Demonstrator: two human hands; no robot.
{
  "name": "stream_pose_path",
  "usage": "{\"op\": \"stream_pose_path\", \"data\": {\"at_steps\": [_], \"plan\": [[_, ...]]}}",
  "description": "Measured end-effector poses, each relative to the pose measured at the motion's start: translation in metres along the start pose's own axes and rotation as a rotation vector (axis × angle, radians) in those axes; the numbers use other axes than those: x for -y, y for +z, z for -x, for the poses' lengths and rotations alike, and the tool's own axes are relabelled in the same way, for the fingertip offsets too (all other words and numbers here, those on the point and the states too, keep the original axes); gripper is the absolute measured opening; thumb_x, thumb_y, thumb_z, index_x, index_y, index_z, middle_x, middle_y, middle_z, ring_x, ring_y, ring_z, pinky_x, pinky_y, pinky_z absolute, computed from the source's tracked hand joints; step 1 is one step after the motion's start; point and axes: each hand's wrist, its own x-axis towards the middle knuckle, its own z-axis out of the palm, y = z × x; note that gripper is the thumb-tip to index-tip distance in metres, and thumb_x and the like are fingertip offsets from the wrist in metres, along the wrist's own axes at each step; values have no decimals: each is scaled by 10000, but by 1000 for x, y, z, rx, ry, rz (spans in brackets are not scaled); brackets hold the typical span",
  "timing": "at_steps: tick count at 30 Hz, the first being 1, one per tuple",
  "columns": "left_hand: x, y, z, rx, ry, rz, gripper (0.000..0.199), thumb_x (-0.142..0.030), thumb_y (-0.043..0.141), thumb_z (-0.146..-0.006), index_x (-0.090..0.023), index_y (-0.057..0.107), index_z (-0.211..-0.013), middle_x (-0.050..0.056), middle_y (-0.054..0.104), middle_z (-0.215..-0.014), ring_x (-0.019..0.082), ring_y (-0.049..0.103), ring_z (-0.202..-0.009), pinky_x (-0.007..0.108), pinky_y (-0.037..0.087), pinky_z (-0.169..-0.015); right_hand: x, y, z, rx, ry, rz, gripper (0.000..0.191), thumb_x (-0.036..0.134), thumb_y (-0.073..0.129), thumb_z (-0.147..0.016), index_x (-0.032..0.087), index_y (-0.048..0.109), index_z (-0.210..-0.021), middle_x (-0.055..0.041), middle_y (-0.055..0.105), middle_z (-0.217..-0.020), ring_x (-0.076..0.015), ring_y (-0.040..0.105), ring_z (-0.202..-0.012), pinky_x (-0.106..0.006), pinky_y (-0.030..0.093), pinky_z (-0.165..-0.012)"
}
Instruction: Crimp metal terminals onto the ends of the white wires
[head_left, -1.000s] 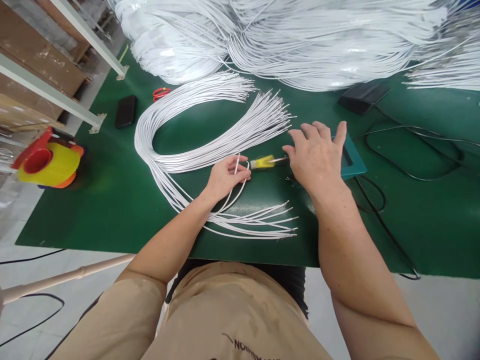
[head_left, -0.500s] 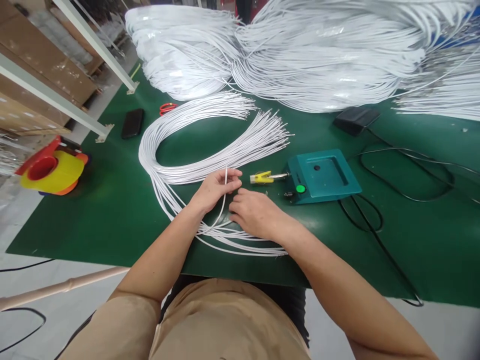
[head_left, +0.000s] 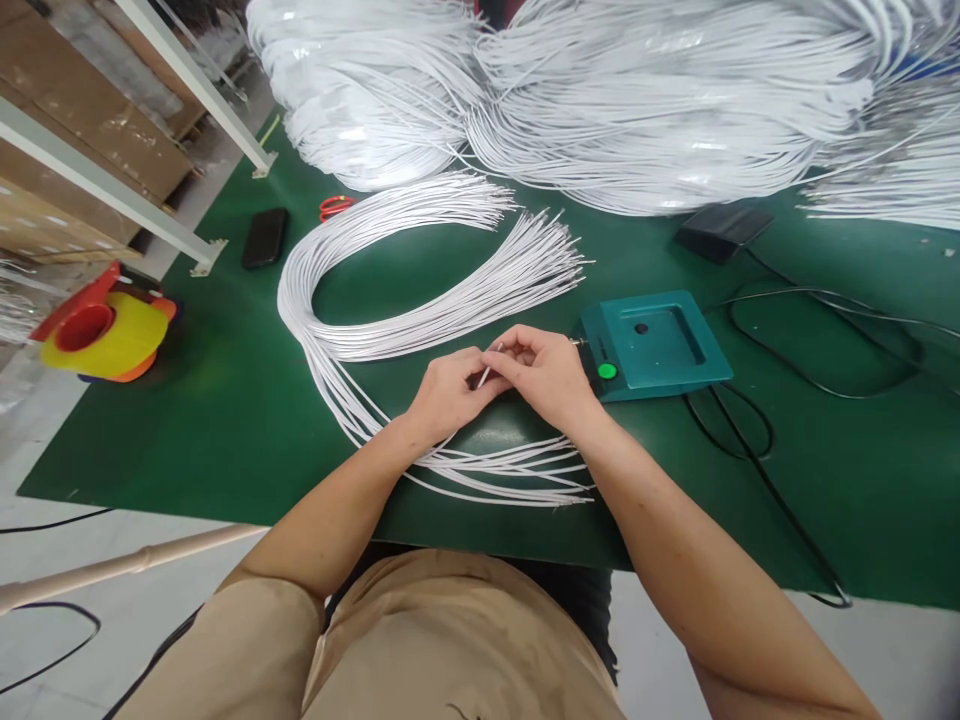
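My left hand (head_left: 448,398) and my right hand (head_left: 551,375) meet in front of the teal device (head_left: 716,365). Between their closed fingertips a short stretch of white cable (head_left: 485,377) shows, and both hands pinch it. The cable's end is hidden by my fingers. Under my wrists lie several loose white cables (head_left: 517,465), fanned out toward the right. Behind my hands a curved bundle of white cables (head_left: 405,335) rests on the table, its cut ends pointing right. My right hand covers the device's front fitting, and its green button (head_left: 607,371) stays visible.
Large heaps of white cable (head_left: 645,110) fill the back of the green table (head_left: 187,420). A black phone (head_left: 264,238), red-handled scissors (head_left: 335,207) and a yellow and red tape dispenser (head_left: 112,325) are on the left. A black pedal-like block (head_left: 721,232) and black cords lie right.
My right hand has risen and moved right, off the loose cables, and now meets my left at the cable. The device's yellow clip is now hidden behind it.
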Motion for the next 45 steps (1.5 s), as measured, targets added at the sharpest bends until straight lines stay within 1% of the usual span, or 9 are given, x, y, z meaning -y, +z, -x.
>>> {"op": "stream_pose_path", "data": {"at_steps": [3,7,15,19,22,29,37,41,45], "plan": [[0,-7,-4,101,-176,339,316,-391,756,-748,-167,706,-963,27,669,-841,110,569,-714,248,447,-686,-1,-1,0,-32,55,-164,234,381,726,-738,152,677,-743,16,604,-580,-96,477,-480,-244,366,-478],[2,-12,-9,26,-249,592,388,-345,810,-692,-150,665,-994,19,659,-815,101,609,-737,221,481,-687,-2,-3,-2,-12,100,-283,229,374,698,-763,147,681,-732,58,483,-460,-79,404,-402,-242,331,-438],[-5,-5,-6,-71,-194,631,360,-279,823,-671,-161,564,-890,-9,657,-788,85,633,-749,209,495,-715,-1,0,-2,79,204,-589,187,321,722,-717,139,706,-756,13,574,-636,-59,418,-477,-228,380,-466],[-8,-2,-4,-119,-201,632,356,-278,800,-695,-169,493,-839,-25,658,-770,70,628,-692,206,490,-688,3,3,-2,105,281,-712,128,248,700,-711,134,668,-662,54,445,-542,-37,291,-443,-206,323,-422],[-12,1,-3,-114,-198,681,412,-278,796,-698,-182,407,-793,-24,672,-779,71,634,-645,216,496,-659,5,3,-2,95,319,-728,210,192,658,-700,150,561,-517,66,356,-509,-38,244,-428,-206,292,-390],[-10,7,1,-40,-134,676,390,-225,729,-772,-197,340,-773,-38,634,-761,89,656,-683,245,515,-698,5,-1,-3,131,317,-696,344,470,701,-760,143,656,-664,77,307,-508,-58,280,-431,-208,301,-389],[-8,6,-2,-81,-98,719,397,-279,747,-775,-188,360,-762,-32,636,-754,81,645,-677,234,519,-701,-2,-3,-3,237,384,-837,330,452,775,-750,138,675,-752,85,338,-551,-42,238,-473,-191,324,-443],[-5,4,-2,-93,-86,688,342,-321,743,-790,-184,432,-835,-16,657,-798,88,651,-701,241,523,-722,-3,-4,-3,233,373,-858,268,386,773,-760,136,706,-831,60,424,-610,-49,306,-518,-197,373,-496],[-1,2,-2,-83,-9,628,384,-308,714,-824,-213,520,-1142,-17,653,-816,94,643,-725,250,516,-761,-1,-2,-2,124,308,-765,256,375,769,-738,137,730,-824,14,541,-676,-75,438,-564,-225,403,-514]]}}
